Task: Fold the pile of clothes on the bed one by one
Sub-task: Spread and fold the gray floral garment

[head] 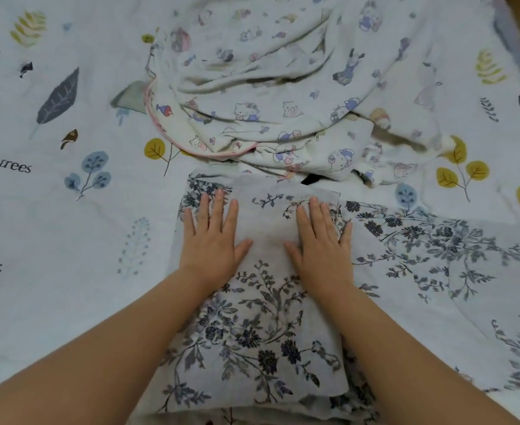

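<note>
A white garment with a dark blue-grey floral print point(261, 332) lies partly folded on the bed in front of me, one part spreading out to the right. My left hand point(212, 237) presses flat on its upper left area, fingers straight and spread. My right hand point(321, 240) presses flat on its upper right area, a hand's width from the left. Beyond them a crumpled pile of white clothes with cartoon prints point(283, 87) lies heaped in the middle of the bed.
The bed sheet point(53, 210) is pale with leaf and tree prints and the word "trees". A small black item point(310, 178) peeks out under the pile's near edge. Bare sheet lies to the left.
</note>
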Tool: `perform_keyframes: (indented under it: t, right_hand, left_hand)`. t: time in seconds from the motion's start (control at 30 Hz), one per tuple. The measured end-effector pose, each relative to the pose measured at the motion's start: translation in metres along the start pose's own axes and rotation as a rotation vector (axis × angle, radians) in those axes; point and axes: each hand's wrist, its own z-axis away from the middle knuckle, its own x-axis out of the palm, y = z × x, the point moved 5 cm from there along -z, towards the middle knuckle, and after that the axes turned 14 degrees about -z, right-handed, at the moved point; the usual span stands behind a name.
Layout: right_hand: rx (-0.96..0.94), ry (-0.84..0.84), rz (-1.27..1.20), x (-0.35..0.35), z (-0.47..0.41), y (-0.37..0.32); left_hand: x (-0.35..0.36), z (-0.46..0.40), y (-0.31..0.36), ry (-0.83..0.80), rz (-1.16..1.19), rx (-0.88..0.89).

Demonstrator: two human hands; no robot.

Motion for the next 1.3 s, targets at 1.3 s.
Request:
perform_keyframes:
  t: [1.3]
  right_hand:
    - [0.402, -0.04, 0.004, -0.023, 0.046, 0.092]
  left_hand:
    - [-0.005, -0.005, 0.04, -0.023, -0.169, 0.136]
